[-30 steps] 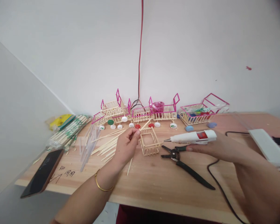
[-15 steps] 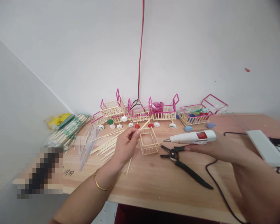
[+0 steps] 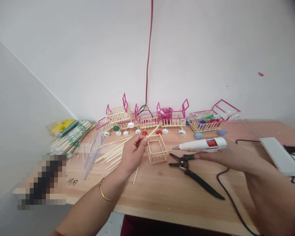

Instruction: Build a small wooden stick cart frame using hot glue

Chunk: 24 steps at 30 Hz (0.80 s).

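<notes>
My left hand (image 3: 132, 154) pinches a thin wooden stick (image 3: 152, 131) that slants up to the right, over the rim of a small open box of wooden sticks (image 3: 157, 149) standing on the wooden table (image 3: 162, 193). My right hand (image 3: 233, 155) grips a white glue gun (image 3: 203, 145) held level, its metal nozzle pointing left toward the box with a small gap between them. Black pliers (image 3: 194, 172) lie on the table just below the gun.
Several pink-edged stick baskets (image 3: 173, 118) with bottle caps line the wall. Loose sticks (image 3: 111, 149) and packed chopsticks (image 3: 71, 137) lie at the left. A blurred dark object (image 3: 43, 180) sits near the left edge, a white box (image 3: 280, 155) at the right. A black cord (image 3: 229, 196) trails from the gun.
Almost nothing has moved; both hands keep their hold, and the view has shifted slightly.
</notes>
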### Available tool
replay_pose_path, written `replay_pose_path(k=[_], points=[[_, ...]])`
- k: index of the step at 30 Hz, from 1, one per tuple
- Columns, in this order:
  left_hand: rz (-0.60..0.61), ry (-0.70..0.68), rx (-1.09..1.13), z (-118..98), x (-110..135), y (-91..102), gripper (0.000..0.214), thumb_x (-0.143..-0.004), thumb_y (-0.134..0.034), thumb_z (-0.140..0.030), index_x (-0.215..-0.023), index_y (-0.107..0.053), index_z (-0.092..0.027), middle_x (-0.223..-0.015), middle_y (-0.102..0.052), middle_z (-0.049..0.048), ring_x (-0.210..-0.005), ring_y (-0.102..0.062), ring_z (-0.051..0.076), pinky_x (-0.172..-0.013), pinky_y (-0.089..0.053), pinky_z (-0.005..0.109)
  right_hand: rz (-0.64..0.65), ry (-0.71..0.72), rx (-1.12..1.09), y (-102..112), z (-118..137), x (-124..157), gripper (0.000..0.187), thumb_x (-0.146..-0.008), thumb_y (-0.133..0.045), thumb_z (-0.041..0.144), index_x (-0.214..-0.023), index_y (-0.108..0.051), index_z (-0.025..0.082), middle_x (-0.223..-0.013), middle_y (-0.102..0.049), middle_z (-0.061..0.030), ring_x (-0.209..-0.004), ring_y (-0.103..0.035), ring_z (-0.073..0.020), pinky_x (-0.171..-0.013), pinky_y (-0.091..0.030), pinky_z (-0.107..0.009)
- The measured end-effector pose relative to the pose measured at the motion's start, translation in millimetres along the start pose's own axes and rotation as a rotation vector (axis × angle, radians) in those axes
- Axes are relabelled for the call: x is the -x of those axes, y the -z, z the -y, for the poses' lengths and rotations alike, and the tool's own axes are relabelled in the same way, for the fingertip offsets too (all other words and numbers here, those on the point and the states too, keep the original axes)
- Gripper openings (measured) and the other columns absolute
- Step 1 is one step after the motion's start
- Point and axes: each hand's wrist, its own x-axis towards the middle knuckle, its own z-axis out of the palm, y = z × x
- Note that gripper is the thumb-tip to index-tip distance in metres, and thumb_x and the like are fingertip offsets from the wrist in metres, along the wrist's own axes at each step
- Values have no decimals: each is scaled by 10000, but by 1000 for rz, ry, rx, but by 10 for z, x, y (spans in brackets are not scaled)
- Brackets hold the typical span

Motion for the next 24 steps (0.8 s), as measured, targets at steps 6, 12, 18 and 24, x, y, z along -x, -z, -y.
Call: replay_pose_path(k=[6,12,18,24], points=[[17,7,26,-21,3,-6,222,-869,-498,-350,-770,-571,-165,-653,-544,-20,-567,-487,93,-557,-384,210,191,29,5,28,21,-3,195,-641,-707,422,-744,-706,256,-754,-739,-23,-721,-676,-256,-654,-543,-336],[136,93,123,-44,-3,-31,256,-879,-482,-353,-750,-565,-147,-675,-592,-7,-519,-520,71,-543,-420,198,194,37,0,31,12,13,231,-649,-699,425,-783,-694,238,-790,-738,-34,-733,-671,-247,-648,-533,-322],[229,220,265,6,5,-77,270,-869,-479,-411,-793,-506,-154,-768,-654,26,-483,-564,73,-483,-442,191,192,36,59,29,-12,4,271,-644,-682,475,-757,-663,229,-781,-727,-32,-732,-666,-253,-608,-521,-326],[287,324,290,33,13,-101,270,-884,-442,-421,-799,-446,-165,-807,-655,23,-441,-590,72,-424,-442,170,172,34,81,49,8,12,269,-646,-680,476,-717,-628,222,-709,-710,-20,-664,-658,-232,-555,-499,-302]])
